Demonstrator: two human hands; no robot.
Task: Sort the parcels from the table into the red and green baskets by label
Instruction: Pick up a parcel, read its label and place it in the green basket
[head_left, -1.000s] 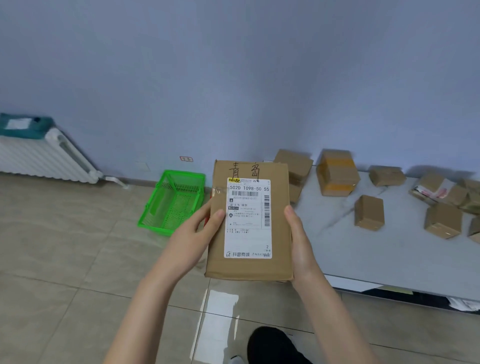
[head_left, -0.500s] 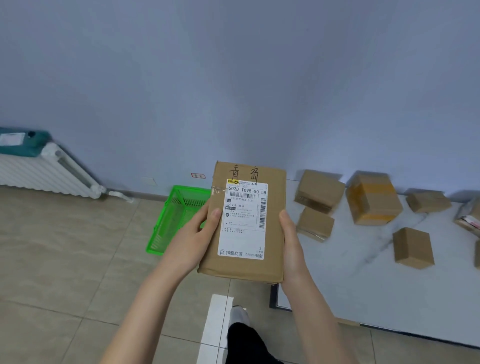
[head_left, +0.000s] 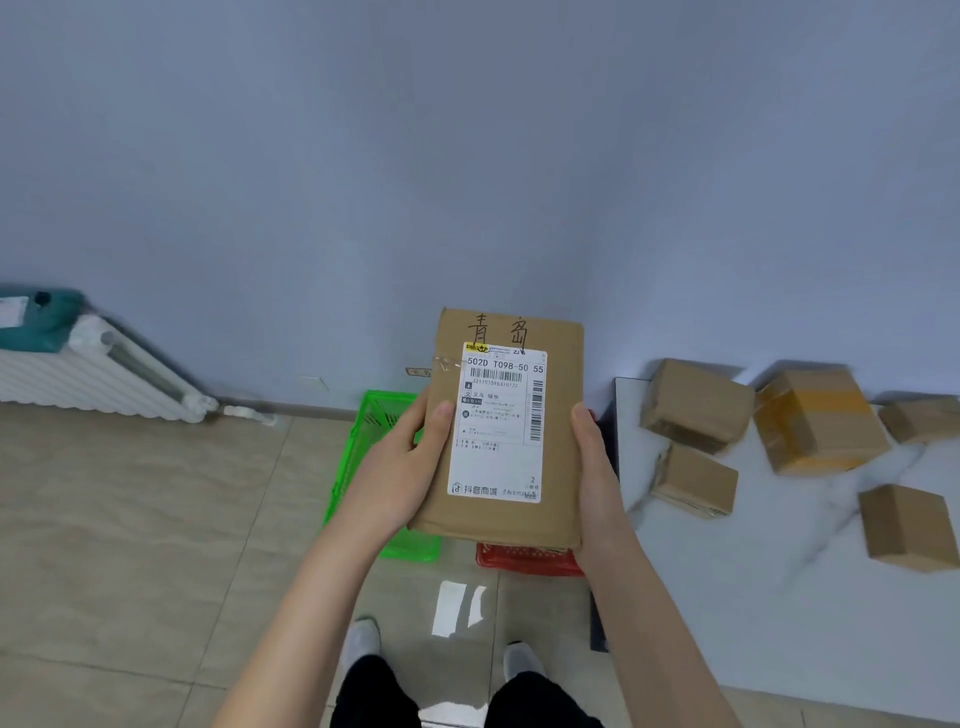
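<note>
- The flat brown cardboard parcel (head_left: 498, 525) is held upright in the air in front of the person, its white printed shipping label (head_left: 496, 447) facing the camera and handwritten characters above the label.
- The left grip (head_left: 402, 467) holds the parcel's left edge, with the thumb laid on the front face beside the label and the fingers hidden behind.
- The right grip (head_left: 595, 467) clasps the right edge, the thumb along the front rim.
- Below the parcel, the red plastic mesh basket (head_left: 524, 561) stands on the floor. Only its front rim shows, and the parcel covers the rest.
- The green plastic mesh basket (head_left: 358, 452) stands just left of the red one, partly hidden by the left grip, with a strip of floor between them.
- The beige tiled floor (head_left: 130, 519) lies open to the left of the green basket.
- The white marble-patterned bench (head_left: 753, 597) has its left edge close beside the right forearm and the red basket.
- On the bench lie five smaller brown cardboard boxes. One is bound with yellow tape (head_left: 818, 421), and the nearest two (head_left: 696, 480) sit by the bench's left edge.
- A white ribbed radiator (head_left: 98, 374) lines the far-left wall, with a teal bundle (head_left: 41, 317) on top.
- The person's light shoes (head_left: 363, 636) stand on the floor short of both baskets.
</note>
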